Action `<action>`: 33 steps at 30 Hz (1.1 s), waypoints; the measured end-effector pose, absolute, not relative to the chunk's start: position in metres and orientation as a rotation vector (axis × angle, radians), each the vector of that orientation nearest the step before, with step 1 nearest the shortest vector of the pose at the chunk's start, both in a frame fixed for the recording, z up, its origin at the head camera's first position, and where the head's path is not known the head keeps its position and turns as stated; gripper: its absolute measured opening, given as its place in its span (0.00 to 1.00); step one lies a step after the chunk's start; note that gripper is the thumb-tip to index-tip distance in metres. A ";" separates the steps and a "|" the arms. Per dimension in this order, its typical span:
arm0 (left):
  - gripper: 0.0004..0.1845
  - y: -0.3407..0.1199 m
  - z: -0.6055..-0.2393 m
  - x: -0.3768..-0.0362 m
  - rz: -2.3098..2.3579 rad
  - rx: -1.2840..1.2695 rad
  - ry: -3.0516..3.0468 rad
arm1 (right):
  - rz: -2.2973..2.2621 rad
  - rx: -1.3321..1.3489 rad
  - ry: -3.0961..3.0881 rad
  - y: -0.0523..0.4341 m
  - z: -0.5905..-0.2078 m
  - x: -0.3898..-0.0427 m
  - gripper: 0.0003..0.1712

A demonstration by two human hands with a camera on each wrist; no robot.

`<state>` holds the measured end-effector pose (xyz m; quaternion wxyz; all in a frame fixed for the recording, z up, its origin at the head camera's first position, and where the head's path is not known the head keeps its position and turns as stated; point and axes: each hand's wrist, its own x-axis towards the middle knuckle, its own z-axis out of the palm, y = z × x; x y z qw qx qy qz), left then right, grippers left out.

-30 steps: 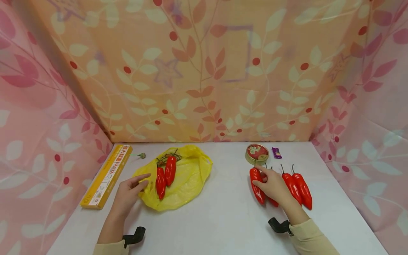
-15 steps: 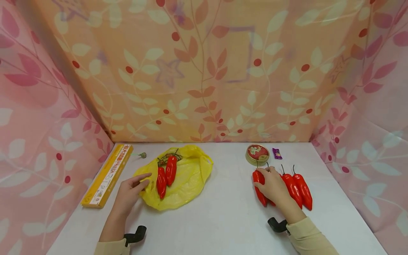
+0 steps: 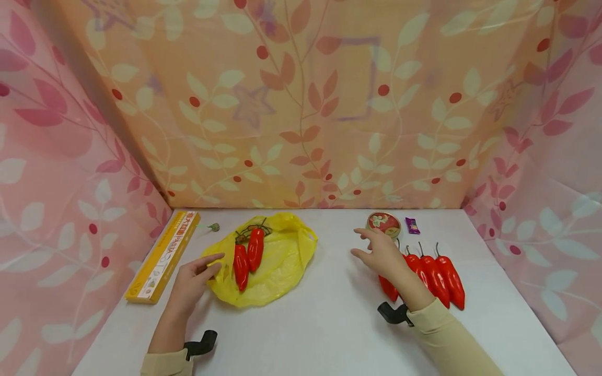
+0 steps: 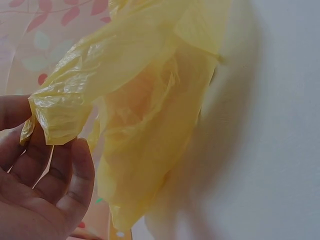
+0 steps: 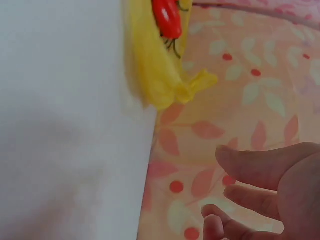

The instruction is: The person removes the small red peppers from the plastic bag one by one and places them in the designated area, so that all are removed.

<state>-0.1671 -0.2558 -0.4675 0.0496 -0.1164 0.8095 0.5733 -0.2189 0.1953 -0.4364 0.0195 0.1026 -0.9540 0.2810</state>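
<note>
A yellow plastic bag lies spread on the table with its mouth facing up. Two red chili peppers show inside it, and dark stems stick out behind them. My left hand pinches the bag's left edge; in the left wrist view the fingers grip the crumpled film. My right hand hovers with fingers spread and nothing in them. Below and to the right of it, several red chili peppers lie in a row, the leftmost one partly hidden by the wrist.
A round red-and-gold tin sits behind the right hand, beside a small purple wrapped candy. A long yellow pasta box lies at the far left, with a small green stemmed piece nearby. Patterned cloth walls enclose the table.
My right hand has let go of the leftmost pepper of the row and moved left and up from it, fingers spreading. That pepper now lies against the others. The left hand has stayed at the bag.
</note>
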 end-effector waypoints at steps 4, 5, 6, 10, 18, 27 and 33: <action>0.22 -0.255 -0.468 -0.166 1.750 -0.351 2.470 | 0.967 0.376 -2.942 0.171 -0.431 -0.226 0.34; 0.22 -0.255 -0.468 -0.166 1.749 -0.349 2.471 | 0.989 0.397 -2.938 0.165 -0.429 -0.228 0.33; 0.22 -0.255 -0.468 -0.166 1.749 -0.349 2.469 | 1.010 0.417 -2.935 0.158 -0.428 -0.229 0.32; 0.22 -0.254 -0.470 -0.164 1.740 -0.343 2.477 | 1.135 0.494 -2.932 0.131 -0.420 -0.239 0.30; 0.21 -0.256 -0.469 -0.163 1.737 -0.334 2.490 | 1.463 0.583 -2.851 0.068 -0.426 -0.268 0.30; 0.22 -0.253 -0.465 -0.163 1.724 -0.292 2.527 | 1.669 0.444 -2.829 0.006 -0.454 -0.293 0.35; 0.22 -0.257 -0.463 -0.163 1.711 -0.309 2.537 | 1.738 0.313 -2.863 -0.027 -0.474 -0.298 0.36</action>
